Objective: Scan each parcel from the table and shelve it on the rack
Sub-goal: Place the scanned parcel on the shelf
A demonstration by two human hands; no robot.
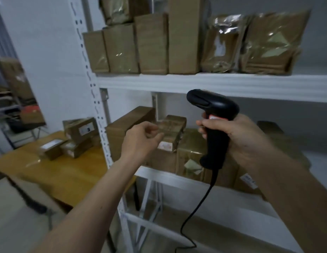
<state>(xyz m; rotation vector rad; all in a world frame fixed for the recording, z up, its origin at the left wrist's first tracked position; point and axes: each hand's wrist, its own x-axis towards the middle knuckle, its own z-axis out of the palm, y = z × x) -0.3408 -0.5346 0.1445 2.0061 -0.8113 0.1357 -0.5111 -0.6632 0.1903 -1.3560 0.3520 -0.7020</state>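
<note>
My right hand [243, 143] grips the handle of a black corded barcode scanner [213, 108], held upright in front of the white rack [204, 83]. My left hand [142, 141] hovers at the middle shelf with loosely curled fingers and holds nothing. Its fingertips are right beside a small brown parcel [172, 130] that lies on top of larger boxes [190, 152]; blur hides whether they touch. Several parcels [76, 137] with white labels lie on the wooden table [64, 170] at the left.
The upper shelf is packed with upright brown boxes [151, 44] and padded mailers [265, 44]. The rack's perforated upright post [96, 99] stands between table and shelf. The scanner cable [197, 209] hangs down past the lower shelf. More boxes sit in the far left background.
</note>
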